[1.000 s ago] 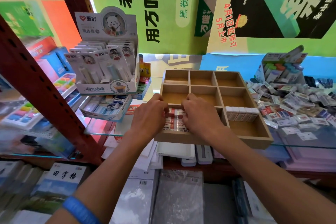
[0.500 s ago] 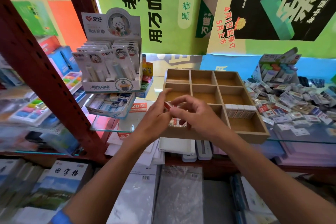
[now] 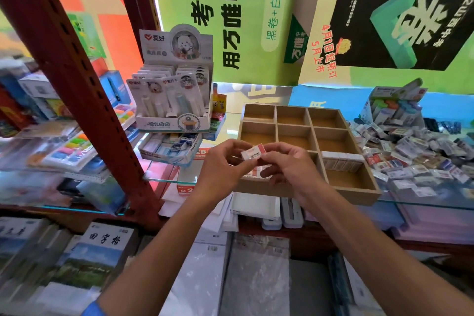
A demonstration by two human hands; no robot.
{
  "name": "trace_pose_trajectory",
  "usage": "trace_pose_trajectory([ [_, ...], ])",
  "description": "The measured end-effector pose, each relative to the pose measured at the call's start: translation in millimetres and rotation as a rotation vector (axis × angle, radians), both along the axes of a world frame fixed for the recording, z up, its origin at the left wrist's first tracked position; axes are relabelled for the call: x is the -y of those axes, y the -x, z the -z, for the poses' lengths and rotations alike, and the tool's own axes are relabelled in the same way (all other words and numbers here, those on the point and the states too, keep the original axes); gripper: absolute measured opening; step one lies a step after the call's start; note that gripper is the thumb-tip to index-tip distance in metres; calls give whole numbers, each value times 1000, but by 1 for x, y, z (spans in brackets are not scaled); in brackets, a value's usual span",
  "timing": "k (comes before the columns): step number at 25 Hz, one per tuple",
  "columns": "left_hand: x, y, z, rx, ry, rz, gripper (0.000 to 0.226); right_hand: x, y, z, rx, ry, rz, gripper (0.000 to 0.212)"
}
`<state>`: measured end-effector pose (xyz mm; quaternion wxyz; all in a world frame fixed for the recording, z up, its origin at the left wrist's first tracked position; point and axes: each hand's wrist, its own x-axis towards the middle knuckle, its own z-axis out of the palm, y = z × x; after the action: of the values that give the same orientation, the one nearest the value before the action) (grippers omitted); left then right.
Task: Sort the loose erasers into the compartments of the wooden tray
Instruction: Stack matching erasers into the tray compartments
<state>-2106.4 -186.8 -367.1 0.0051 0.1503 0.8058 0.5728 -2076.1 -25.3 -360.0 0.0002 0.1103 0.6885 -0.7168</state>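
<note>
over wooden tray [image 3: 302, 191] — both hands pinch eraser [image 3: 252, 152], white erasers [image 3: 342, 160] in near-right compartment

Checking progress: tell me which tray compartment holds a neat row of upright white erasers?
The near-right compartment of the wooden tray: white erasers line its far wall; the back six look bare.

Both forearms are bare from elbow to wrist, with no sleeves showing anywhere along them. The left hand [image 3: 222, 169] and the right hand [image 3: 289, 167] carry no rings or gloves that can be made out. A blue wristband [image 3: 92, 309] wraps the left arm at the picture's bottom edge, only partly visible.
</note>
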Motion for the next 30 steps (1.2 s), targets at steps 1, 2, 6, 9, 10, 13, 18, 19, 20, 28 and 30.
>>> trace_pose_trajectory([
  [1, 2, 2, 0, -7, 22, 13, 28, -2, 1, 0, -19, -69, -45, 23],
  [2, 3, 5, 1, -8, 55, 41, 28, -5, 3, 2, -62, -225, -100, 30],
  [6, 1, 15, 14, -36, 238, 84, 28, -13, 23, 13, -281, -1019, -317, 38],
  [9, -4, 23, 23, -19, 221, -44, 17, -13, 35, 20, -312, -1091, -351, 44],
  [10, -5, 25, 24, -40, 264, -77, 14, -11, 37, 22, -318, -1083, -348, 41],
  [13, -7, 26, 31, -132, 354, -160, 17, -10, 41, 32, -355, -1293, -273, 27],
  [18, -4, 30, 46, -57, 240, -173, 16, -3, 51, 40, -312, -1249, -189, 17],
  [19, -7, 30, 47, -56, 245, -185, 15, -3, 51, 40, -314, -1260, -162, 17],
  [20, -11, 30, 48, -98, 274, -222, 15, -3, 51, 39, -319, -1275, -150, 17],
  [28, -98, -3, 8, -537, 325, -188, 21, -80, -15, 28, -528, -1098, 100, 18],
  [30, -147, -16, 9, -540, 287, -71, 21, -125, -43, 33, -523, -1073, 167, 15],
])
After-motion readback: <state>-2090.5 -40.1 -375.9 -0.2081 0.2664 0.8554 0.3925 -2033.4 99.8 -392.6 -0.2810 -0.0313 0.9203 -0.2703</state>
